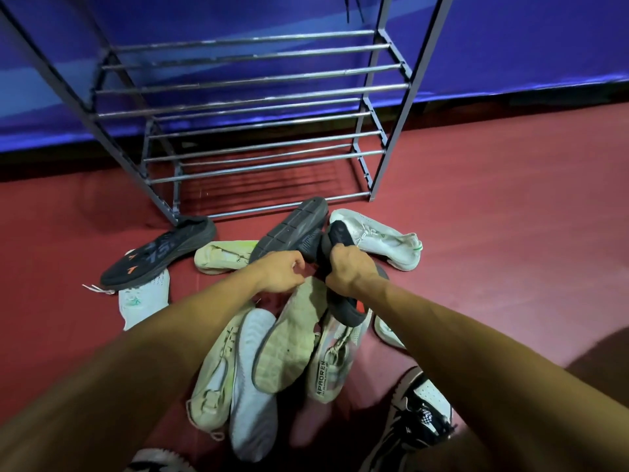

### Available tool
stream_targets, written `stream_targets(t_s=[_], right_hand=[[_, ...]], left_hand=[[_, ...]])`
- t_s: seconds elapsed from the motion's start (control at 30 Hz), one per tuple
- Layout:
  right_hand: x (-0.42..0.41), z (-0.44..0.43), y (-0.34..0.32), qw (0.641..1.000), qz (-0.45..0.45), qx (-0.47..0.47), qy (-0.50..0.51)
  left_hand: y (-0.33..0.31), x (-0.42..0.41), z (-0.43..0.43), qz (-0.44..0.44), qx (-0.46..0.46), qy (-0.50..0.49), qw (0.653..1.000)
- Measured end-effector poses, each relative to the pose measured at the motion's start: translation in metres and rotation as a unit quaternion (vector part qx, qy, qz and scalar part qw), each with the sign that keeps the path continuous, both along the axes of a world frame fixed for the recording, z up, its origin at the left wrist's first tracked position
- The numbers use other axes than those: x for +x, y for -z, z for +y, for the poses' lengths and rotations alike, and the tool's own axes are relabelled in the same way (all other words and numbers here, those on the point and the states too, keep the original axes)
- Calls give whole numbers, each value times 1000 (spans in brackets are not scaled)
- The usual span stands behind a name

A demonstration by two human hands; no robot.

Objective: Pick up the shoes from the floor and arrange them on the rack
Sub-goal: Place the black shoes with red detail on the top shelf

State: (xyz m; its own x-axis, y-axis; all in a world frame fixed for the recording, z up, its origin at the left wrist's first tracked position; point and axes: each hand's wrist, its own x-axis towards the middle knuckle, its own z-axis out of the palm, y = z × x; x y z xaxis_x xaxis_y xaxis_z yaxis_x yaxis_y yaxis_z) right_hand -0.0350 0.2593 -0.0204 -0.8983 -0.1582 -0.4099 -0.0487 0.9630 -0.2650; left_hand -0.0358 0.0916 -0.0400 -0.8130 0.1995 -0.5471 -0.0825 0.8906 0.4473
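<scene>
A grey metal shoe rack (238,97) with bare tiers stands ahead on the red floor. Several shoes lie in a loose heap in front of it. My left hand (280,272) grips the heel of a black shoe (292,226) that is tipped sole-up toward the rack. My right hand (347,270) is closed around a second black shoe (340,236), which runs from above the hand down to a dark heel below it. Under my arms lie beige and white sneakers (289,335), some sole-up.
A black shoe with orange marks (156,253) lies left by the rack's front leg. White sneakers sit at right (381,240) and left (143,298). A black-and-white checkered shoe (418,410) lies near my right forearm. A blue wall panel (510,46) runs behind the rack.
</scene>
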Motion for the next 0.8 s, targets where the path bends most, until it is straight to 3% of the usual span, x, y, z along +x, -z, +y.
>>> stream_targets(t_s=[0.27, 0.6, 0.8], right_hand=[[1, -24, -42, 996, 57, -18, -73], [-17, -25, -109, 965, 197, -27, -168], [-32, -23, -139, 948, 234, -35, -214]], left_hand=[[-25, 3, -8, 31, 16, -29, 999], [-67, -23, -41, 101, 37, -198, 974], [-99, -30, -61, 116, 87, -260, 955]])
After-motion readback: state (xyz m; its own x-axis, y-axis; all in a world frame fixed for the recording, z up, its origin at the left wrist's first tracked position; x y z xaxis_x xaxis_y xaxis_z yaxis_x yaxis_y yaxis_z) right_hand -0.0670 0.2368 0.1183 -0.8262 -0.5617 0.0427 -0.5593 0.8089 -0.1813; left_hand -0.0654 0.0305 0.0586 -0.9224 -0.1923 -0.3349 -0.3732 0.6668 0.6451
